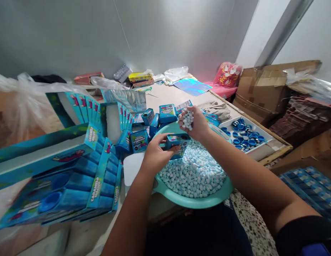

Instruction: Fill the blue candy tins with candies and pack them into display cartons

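Holds a small shiny blue box-shaped container (178, 145) in the left hand (158, 151), wrapped tight, over a round mint-green plastic bowl (208, 202) of little pale-blue sweets (194, 174). Clutches a heap of sweets in the curled-up right hand (197, 122), near the container. Can read "CARAMELO" on other blue containers (167, 113) behind and blue cardboard boxes (95, 188) at left.

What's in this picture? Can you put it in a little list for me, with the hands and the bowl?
Left hand: holds a blue container
Right hand: holds a handful of candies, above the bowl
Bowl: turquoise, holding many pale blue and white candies
White tray: round blue caps inside, right of the bowl
Display boxes: blue, at the left
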### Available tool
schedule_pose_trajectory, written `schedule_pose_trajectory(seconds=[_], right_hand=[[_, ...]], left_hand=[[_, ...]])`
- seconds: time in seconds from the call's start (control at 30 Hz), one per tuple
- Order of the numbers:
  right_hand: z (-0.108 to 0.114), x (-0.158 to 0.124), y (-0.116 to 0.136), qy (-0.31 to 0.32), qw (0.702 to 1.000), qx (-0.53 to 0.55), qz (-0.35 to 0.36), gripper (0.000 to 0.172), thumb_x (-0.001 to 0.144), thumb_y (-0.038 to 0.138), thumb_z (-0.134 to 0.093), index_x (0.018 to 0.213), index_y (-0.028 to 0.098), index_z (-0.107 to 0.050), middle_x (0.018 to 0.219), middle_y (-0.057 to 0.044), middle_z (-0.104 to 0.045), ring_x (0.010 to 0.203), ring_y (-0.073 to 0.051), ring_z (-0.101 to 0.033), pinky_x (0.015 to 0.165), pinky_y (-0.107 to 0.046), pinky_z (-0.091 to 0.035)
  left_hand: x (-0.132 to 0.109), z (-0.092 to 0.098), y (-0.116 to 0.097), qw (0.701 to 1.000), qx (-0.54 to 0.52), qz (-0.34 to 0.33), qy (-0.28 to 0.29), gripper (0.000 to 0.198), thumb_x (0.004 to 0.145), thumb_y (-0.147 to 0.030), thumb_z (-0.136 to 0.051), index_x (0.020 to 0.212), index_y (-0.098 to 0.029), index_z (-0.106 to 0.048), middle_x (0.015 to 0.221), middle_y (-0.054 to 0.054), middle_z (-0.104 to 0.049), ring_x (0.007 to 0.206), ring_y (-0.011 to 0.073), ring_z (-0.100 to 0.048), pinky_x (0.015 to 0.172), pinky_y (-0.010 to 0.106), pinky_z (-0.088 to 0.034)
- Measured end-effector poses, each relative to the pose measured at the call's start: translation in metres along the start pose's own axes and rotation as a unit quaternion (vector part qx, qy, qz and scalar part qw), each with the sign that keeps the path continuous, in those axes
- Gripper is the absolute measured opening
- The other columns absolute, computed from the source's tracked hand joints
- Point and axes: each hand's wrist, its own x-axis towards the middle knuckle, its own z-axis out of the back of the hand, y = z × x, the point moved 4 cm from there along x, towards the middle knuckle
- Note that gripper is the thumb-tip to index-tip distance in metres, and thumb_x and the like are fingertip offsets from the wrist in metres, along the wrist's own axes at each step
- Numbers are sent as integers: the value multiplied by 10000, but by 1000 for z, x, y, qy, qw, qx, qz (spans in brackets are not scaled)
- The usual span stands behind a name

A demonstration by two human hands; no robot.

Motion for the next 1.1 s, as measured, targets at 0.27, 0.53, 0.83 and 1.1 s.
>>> schedule_pose_trajectory(seconds=[0.27, 0.53, 0.83, 1.1], right_hand=[[-4, -3, -10, 7, 992, -103, 66, 336, 760, 523, -556, 830, 219, -429, 754, -42, -532, 710, -188, -577, 589, -301, -418], [-6, -12, -11, 35, 985, -144, 85, 343, 816, 550, -561, 826, 211, -511, 760, -47, -563, 728, -196, -596, 674, -338, -498], [-11, -19, -11, 31, 982, -157, 103, 337, 807, 529, -581, 813, 192, -566, 744, -34, -566, 709, -170, -588, 713, -317, -497], [-15, -14, -12, 41, 982, -134, 130, 317, 821, 506, -591, 796, 190, -586, 746, -33, -596, 710, -170, -613, 712, -309, -507]], left_hand=[[-4, 1, 0, 999, 14, -32, -28, 469, 685, -277, -840, 1140, -208, -752, 1087, 75, -734, 1026, 191, -662, 893, 328, -607], [-4, 1, 1, 998, 17, -35, -39, 451, 699, -246, -846, 1140, -230, -750, 1126, 60, -725, 1008, 164, -641, 937, 330, -576], [-5, 4, -2, 994, 48, -83, -52, 414, 738, -285, -841, 1132, -215, -734, 1082, 57, -710, 997, 165, -640, 957, 332, -556], [-3, 7, 0, 988, 67, -121, -61, 410, 794, -376, -793, 1170, -234, -715, 1105, 44, -696, 1015, 151, -659, 903, 268, -572]])
